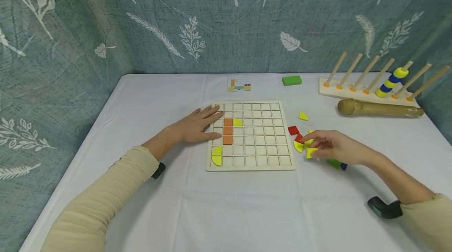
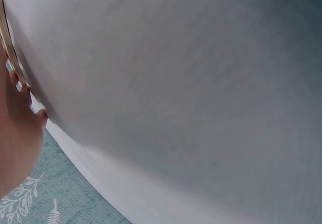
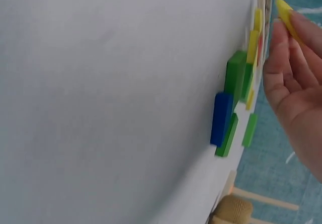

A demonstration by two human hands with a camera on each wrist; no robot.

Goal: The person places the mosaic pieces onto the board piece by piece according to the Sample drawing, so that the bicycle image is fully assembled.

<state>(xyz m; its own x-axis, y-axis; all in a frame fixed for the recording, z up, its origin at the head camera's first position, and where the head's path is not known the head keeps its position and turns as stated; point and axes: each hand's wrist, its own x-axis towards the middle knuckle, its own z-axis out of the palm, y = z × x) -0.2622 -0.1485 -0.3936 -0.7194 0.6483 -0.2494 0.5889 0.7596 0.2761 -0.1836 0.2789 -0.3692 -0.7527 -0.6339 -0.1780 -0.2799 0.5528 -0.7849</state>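
Observation:
My left hand [image 1: 197, 126] rests with fingers spread on the left edge of a pale wooden grid board [image 1: 250, 168]. Three orange squares [image 1: 228, 130] stand in a column on the board, with a yellow quarter-round piece [image 1: 237, 122] beside the top one. Lower left on it, two yellow pieces [image 1: 216, 160] lie one above the other. Right of the board, my right hand [image 1: 335, 148] pinches a yellow piece [image 3: 285, 11] between thumb and fingers, above the table. Under and around that hand lie red pieces [image 1: 293, 130], yellow pieces [image 1: 298, 147], green blocks [image 3: 235, 75] and a blue block [image 3: 221, 118].
A small pattern card [image 1: 239, 83] lies behind the board, and a green block [image 1: 291, 81] sits to its right. At the back right stands a peg rack [image 1: 370, 95] with yellow and blue beads on one peg. A wooden stick [image 1: 381, 109] lies before it.

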